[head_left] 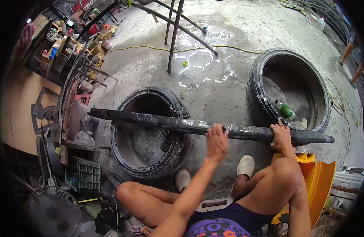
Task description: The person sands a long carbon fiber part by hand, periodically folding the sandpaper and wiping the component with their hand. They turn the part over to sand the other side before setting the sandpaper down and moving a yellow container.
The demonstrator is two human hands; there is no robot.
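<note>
A long, glossy black part point(182, 124) lies across two upright-lying tires, the left tire point(150, 172) and the right tire point(258, 98). Near its middle, my left hand point(216, 143) presses on its front edge with fingers bent and close together; a small dark thing shows at the fingertips, too hidden to name. Further right, my right hand point(281, 137) grips the part near its right end, a ring on one finger, the fingertips over the top surface.
A green bottle point(284, 110) lies inside the right tire. Metal stand legs point(175, 35) rise ahead, by a yellow hose point(146, 46). A green crate point(88, 173) and a fan point(55, 211) stand left; a yellow panel point(319, 185) is right. Another person's legs point(348, 51) show far right.
</note>
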